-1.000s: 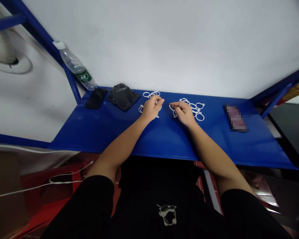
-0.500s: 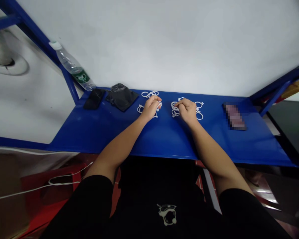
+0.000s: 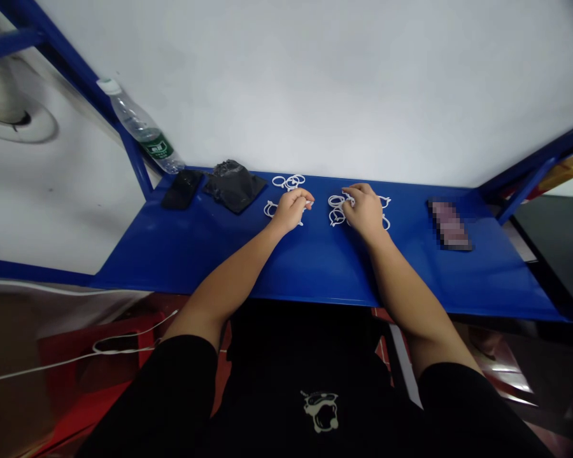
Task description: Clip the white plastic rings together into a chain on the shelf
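Note:
Several white plastic rings lie on a blue shelf (image 3: 315,267). My left hand (image 3: 291,208) is curled with its fingers pinched on a white ring, over a small group of rings (image 3: 269,208). A second group of rings (image 3: 289,182) lies just beyond it near the wall. My right hand (image 3: 364,208) rests palm down on the right-hand pile of rings (image 3: 337,210), fingers bent and pressed onto them. Whether it grips one of them I cannot make out.
A plastic water bottle (image 3: 143,130) leans against the blue frame post at the back left. Beside it lie a black phone (image 3: 182,189) and a crumpled black bag (image 3: 233,184). Another phone (image 3: 449,224) lies at the right. A white cable (image 3: 114,346) trails below left.
My right hand has moved right and back, from between the piles onto the right-hand pile. My left hand has stayed in place, its fingers closing tighter.

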`<action>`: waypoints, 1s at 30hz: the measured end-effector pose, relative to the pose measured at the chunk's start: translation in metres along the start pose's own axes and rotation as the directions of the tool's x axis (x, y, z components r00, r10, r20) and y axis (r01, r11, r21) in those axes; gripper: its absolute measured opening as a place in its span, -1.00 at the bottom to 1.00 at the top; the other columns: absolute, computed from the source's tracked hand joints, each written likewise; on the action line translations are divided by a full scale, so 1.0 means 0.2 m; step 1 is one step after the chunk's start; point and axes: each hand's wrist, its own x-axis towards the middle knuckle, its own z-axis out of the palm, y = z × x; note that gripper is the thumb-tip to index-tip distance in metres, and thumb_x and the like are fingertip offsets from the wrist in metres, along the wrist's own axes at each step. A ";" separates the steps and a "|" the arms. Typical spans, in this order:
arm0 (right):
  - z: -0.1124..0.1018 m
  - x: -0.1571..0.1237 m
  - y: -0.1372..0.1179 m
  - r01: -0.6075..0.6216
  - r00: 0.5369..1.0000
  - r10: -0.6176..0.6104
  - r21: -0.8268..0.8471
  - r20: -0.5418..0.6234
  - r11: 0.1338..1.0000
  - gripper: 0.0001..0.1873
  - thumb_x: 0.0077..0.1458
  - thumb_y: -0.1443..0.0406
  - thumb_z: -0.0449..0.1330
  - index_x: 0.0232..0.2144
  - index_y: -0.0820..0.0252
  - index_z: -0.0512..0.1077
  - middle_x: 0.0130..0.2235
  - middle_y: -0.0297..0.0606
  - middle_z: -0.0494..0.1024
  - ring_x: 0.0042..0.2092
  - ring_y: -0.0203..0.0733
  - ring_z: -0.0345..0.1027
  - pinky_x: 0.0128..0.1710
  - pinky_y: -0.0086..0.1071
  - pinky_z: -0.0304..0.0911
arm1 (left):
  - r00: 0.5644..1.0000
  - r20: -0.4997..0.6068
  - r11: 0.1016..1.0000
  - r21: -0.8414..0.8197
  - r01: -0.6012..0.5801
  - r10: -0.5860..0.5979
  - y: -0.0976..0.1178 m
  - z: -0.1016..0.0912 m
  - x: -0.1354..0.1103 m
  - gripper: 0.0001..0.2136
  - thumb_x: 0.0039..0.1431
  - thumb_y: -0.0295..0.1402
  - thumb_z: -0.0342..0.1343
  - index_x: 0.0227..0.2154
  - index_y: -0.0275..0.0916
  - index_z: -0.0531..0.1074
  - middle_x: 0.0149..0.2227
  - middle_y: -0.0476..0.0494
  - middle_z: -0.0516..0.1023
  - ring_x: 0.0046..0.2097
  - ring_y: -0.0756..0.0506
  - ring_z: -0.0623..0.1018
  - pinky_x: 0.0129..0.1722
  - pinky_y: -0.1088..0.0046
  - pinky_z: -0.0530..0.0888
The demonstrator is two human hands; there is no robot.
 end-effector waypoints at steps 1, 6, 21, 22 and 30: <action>0.01 -0.01 -0.02 0.008 1.000 -0.008 0.026 0.021 1.000 -0.49 0.23 0.36 0.14 0.13 0.13 0.70 0.13 0.00 0.66 0.05 0.18 0.59 0.04 0.10 0.54 | 1.000 0.004 1.000 0.002 0.005 -0.005 0.00 0.00 0.00 -0.73 0.26 -0.53 -0.03 -0.32 -0.18 0.58 -0.39 -0.08 0.65 -0.41 -0.06 0.52 -0.34 0.38 0.49; 0.02 -0.03 -0.11 0.104 0.984 -0.127 0.175 0.127 0.979 -0.53 0.35 0.29 0.10 0.16 0.16 0.67 0.12 0.03 0.66 0.09 0.15 0.57 0.10 0.06 0.52 | 1.000 0.012 1.000 0.024 -0.004 0.003 0.02 0.00 -0.01 -0.70 0.26 -0.53 -0.05 -0.36 -0.21 0.60 -0.40 -0.08 0.63 -0.40 -0.06 0.54 -0.36 0.41 0.44; 0.07 -0.07 -0.16 0.234 0.938 -0.314 0.400 0.148 0.886 -0.77 0.45 0.17 0.16 -0.10 0.10 0.60 -0.18 -0.14 0.67 -0.20 -0.04 0.48 -0.10 -0.17 0.38 | 0.987 0.114 0.992 -0.071 -0.102 0.109 0.02 0.03 -0.02 -0.79 0.16 -0.59 -0.02 -0.38 -0.19 0.46 -0.48 0.01 0.49 -0.43 -0.02 0.44 -0.38 0.44 0.39; 0.07 -0.07 -0.16 0.222 0.942 -0.301 0.402 0.147 0.888 -0.77 0.45 0.16 0.17 -0.10 0.10 0.60 -0.19 -0.15 0.67 -0.21 -0.05 0.47 -0.12 -0.18 0.36 | 0.990 0.100 0.991 -0.092 -0.093 0.102 0.00 0.03 -0.02 -0.79 0.18 -0.59 -0.02 -0.34 -0.19 0.47 -0.47 0.02 0.49 -0.43 -0.03 0.44 -0.38 0.44 0.39; 0.08 -0.06 -0.15 0.123 0.977 -0.184 0.419 0.109 0.900 -0.82 0.40 0.18 0.17 -0.18 0.10 0.54 -0.27 -0.20 0.63 -0.28 -0.08 0.42 -0.20 -0.21 0.31 | 0.977 0.154 0.974 -0.197 -0.116 0.147 -0.07 0.05 -0.01 -0.73 0.34 -0.45 0.21 0.07 -0.19 0.50 -0.22 -0.07 0.63 -0.24 -0.06 0.62 -0.14 0.36 0.60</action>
